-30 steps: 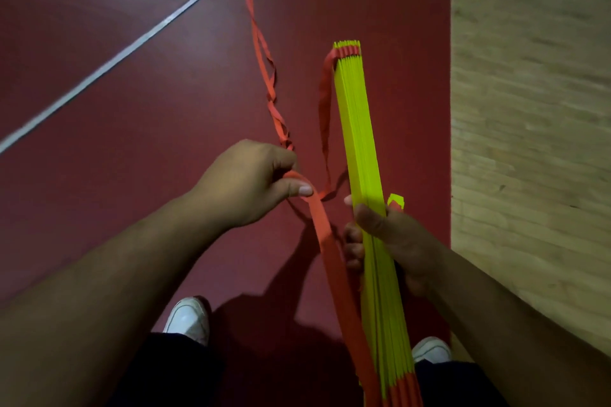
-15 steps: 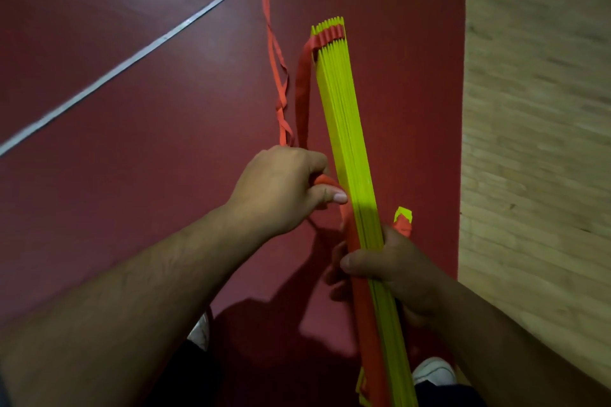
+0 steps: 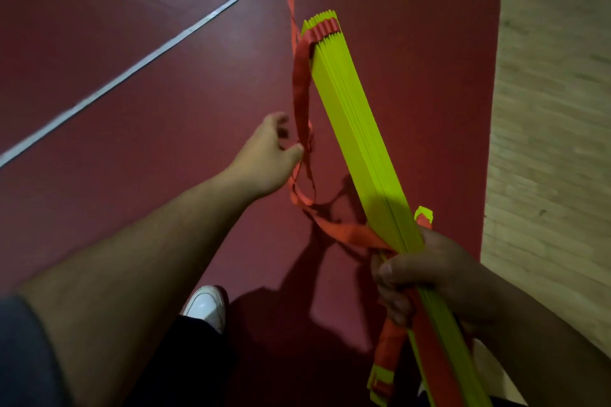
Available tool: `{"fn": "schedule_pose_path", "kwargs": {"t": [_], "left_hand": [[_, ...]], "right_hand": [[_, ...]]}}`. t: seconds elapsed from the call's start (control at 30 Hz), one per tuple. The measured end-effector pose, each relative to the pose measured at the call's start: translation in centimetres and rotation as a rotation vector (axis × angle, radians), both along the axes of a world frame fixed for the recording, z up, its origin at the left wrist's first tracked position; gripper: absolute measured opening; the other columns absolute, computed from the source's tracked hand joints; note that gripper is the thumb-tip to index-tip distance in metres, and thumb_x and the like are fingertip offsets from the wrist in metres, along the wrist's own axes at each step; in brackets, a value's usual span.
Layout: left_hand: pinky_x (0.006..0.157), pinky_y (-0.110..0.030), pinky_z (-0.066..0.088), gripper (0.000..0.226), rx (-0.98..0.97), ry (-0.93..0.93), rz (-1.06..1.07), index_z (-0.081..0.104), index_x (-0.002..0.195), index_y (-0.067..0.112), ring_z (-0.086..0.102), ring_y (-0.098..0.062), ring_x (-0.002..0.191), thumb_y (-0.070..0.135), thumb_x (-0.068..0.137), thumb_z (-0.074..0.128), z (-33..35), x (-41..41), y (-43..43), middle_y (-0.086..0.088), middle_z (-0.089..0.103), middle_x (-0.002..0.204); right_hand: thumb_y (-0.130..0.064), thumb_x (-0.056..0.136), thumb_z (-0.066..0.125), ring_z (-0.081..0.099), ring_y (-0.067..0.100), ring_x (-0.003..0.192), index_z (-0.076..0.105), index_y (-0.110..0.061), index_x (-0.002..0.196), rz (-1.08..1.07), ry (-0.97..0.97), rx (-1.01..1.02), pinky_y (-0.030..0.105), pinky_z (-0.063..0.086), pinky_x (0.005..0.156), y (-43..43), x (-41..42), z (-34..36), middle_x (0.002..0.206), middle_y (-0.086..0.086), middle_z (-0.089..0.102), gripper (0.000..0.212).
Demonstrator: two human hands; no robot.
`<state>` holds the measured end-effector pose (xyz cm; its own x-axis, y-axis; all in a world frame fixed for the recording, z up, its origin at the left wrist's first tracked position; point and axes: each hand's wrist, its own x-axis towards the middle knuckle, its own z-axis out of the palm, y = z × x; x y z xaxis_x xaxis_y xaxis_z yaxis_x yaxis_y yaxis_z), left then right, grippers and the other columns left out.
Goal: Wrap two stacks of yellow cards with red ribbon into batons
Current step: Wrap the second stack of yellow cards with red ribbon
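Fingers (image 3: pixel 391 304) of the right hand (image 3: pixel 429 277) curl round the lower half of the stack of yellow cards (image 3: pixel 357 129), holding it tilted up and away over the red floor (image 3: pixel 132 142), near that floor's right edge by the wooden boards (image 3: pixel 545 109). The left hand (image 3: pixel 267 155) reaches forward, arm extended, its thumb tip touching the red ribbon (image 3: pixel 301 89). Its fingers are loosely curled and blurred, so a pinch cannot be told. The ribbon bands the stack's far end, loops down and passes into the right hand's grip. In view are one stack, one ribbon, two hands and one white shoe (image 3: pixel 206 304).
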<state>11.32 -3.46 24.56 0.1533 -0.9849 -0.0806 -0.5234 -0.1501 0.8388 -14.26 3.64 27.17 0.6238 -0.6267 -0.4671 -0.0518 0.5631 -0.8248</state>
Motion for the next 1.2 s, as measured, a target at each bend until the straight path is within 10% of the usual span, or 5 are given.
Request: {"fn": "schedule_pose_path", "kwargs": {"t": [0.1, 0.23, 0.37, 0.67, 1.2], "left_hand": [[0.099, -0.034, 0.045, 0.062, -0.019, 0.21, 0.13, 0.029, 0.153, 0.019, 0.051, -0.019, 0.125, 0.031, 0.099, 0.058, 0.2, 0.1, -0.7, -0.005, 0.043, 0.149], [0.069, -0.024, 0.042, 0.028, -0.131, 0.205, 0.152, 0.065, 0.103, 0.006, 0.052, 0.0, 0.07, 0.029, 0.105, 0.049, 0.5, -0.1, -0.7, 0.003, 0.064, 0.087], [0.075, -0.025, 0.053, 0.031, -0.114, 0.575, 0.118, 0.059, 0.087, 0.011, 0.065, -0.013, 0.072, 0.025, 0.108, 0.04, 1.5, -0.8, 0.0, 0.003, 0.07, 0.072], [0.059, -0.023, 0.06, 0.032, 0.445, 1.024, 0.08, 0.065, 0.087, 0.018, 0.052, -0.003, 0.045, 0.039, 0.102, 0.047, 4.1, -4.4, 2.7, 0.008, 0.057, 0.061], [0.061, -0.03, 0.045, 0.064, 0.341, 0.484, -0.235, 0.067, 0.088, 0.007, 0.046, -0.014, 0.045, 0.055, 0.102, 0.028, 2.6, -7.1, 4.6, -0.002, 0.062, 0.065]], "right_hand": [[-0.013, 0.056, 0.072, 0.047, 0.026, 0.043, 0.04, 0.007, 0.11, 0.069, 0.026, 0.0, 0.034, 0.045, 0.048, 0.4, -0.3, -0.1, 0.071, 0.027, 0.043, 0.066], [-0.012, 0.057, 0.072, 0.047, 0.025, 0.043, 0.04, 0.006, 0.11, 0.088, 0.016, 0.017, 0.034, 0.045, 0.05, 0.6, -0.8, -0.3, 0.069, 0.026, 0.042, 0.064], [-0.013, 0.055, 0.071, 0.045, 0.025, 0.042, 0.041, 0.01, 0.108, 0.024, 0.047, -0.022, 0.033, 0.044, 0.047, 0.1, -1.4, 0.0, 0.07, 0.026, 0.043, 0.065], [-0.001, 0.063, 0.06, 0.042, 0.024, 0.041, 0.059, -0.008, 0.119, -0.266, 0.046, -0.118, 0.033, 0.041, 0.048, -1.3, -1.9, 0.1, 0.063, 0.019, 0.041, 0.056], [0.003, 0.067, 0.071, 0.054, 0.027, 0.047, 0.061, -0.022, 0.107, -0.394, 0.259, -0.395, 0.033, 0.048, 0.048, -1.7, -1.0, 0.1, 0.052, 0.012, 0.057, 0.048]]}}
